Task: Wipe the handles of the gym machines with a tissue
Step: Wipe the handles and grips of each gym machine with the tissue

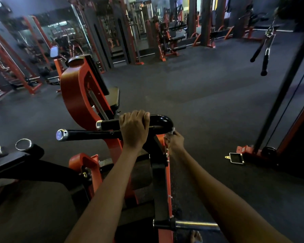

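Head view: two bare hands work at one orange-and-black gym machine [81,95]. The machine carries two black handles that end in chrome caps: an upper handle [109,124] that bends round in a U at its right end, and a lower handle [88,134] that runs out longer to the left.

The left hand [134,130] lies over the upper handle just left of the bend, its grip clenched round the bar with the fingers curled over the top. The right hand [175,142] sits lower and to the right, just below the bend, its grip pinching a small pale tissue [172,132]. The tissue shows only as a scrap above the fingertips, touching the underside of the bend.

On the dark floor [200,95] to the right lies one loose stirrup handle [235,158], well apart from both hands. One cable attachment with two black grips [263,55] hangs at upper right.
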Tool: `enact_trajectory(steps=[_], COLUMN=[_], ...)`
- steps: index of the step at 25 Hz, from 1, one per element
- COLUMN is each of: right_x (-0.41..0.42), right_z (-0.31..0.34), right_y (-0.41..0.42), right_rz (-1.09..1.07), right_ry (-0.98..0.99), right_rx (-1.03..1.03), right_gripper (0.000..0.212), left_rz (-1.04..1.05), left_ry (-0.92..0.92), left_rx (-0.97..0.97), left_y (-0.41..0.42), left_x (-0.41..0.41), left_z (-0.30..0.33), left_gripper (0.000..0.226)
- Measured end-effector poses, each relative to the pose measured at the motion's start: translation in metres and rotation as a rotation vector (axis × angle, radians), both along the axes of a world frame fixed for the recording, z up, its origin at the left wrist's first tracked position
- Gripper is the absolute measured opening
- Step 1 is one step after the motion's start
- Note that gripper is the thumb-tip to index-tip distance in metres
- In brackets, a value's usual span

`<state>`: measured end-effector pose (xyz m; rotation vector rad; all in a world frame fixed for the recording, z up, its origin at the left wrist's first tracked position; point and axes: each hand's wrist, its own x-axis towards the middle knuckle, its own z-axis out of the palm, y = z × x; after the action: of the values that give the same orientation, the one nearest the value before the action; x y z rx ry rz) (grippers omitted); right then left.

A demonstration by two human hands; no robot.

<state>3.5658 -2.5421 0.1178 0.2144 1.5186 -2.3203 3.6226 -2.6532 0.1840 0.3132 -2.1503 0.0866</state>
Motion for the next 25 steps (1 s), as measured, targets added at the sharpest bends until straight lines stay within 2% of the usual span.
enact_trajectory(steps=[1, 3, 5, 7, 8, 12, 17, 21, 25], right_x=[-0.007, -0.013, -0.011, -0.005, -0.005, -0.029, -0.029, -0.045, -0.043], right_z=[0.000, 0.007, 0.017, 0.019, 0.015, 0.016, 0.022, 0.028, 0.022], right_y=[0.005, 0.016, 0.024, 0.024, 0.023, 0.036, 0.033, 0.032, 0.046], right_rz=[0.019, -0.067, -0.194, -0.175, -0.138, 0.185, 0.119, 0.227, 0.164], right_ry=[-0.005, 0.122, 0.383, 0.654, 0.712, 0.644, 0.903, 0.804, 0.899], right_rx=[-0.027, -0.011, 0.129, 0.293, 0.371, 0.700, 0.506, 0.643, 0.498], right_gripper=[0.023, 0.015, 0.014, 0.024, 0.025, 0.022, 0.035, 0.033, 0.032], left_rz=[-0.002, -0.016, -0.031, -0.043, -0.044, -0.057, -0.054, -0.087, -0.050], left_ry=[0.014, 0.045, 0.073, 0.083, 0.083, 0.075, 0.076, 0.077, 0.053], left_rx=[-0.001, -0.005, -0.011, -0.009, -0.007, -0.011, 0.001, -0.015, -0.020], left_y=[0.000, -0.001, -0.003, -0.004, -0.005, -0.004, -0.005, -0.004, -0.017], left_x=[0.000, 0.000, -0.001, -0.002, -0.002, 0.001, -0.001, -0.001, 0.002], left_z=[-0.001, -0.002, -0.001, -0.002, -0.002, -0.004, -0.003, -0.002, -0.012], left_gripper=[0.044, 0.045, 0.044, 0.046, 0.047, 0.044, 0.037, 0.040, 0.048])
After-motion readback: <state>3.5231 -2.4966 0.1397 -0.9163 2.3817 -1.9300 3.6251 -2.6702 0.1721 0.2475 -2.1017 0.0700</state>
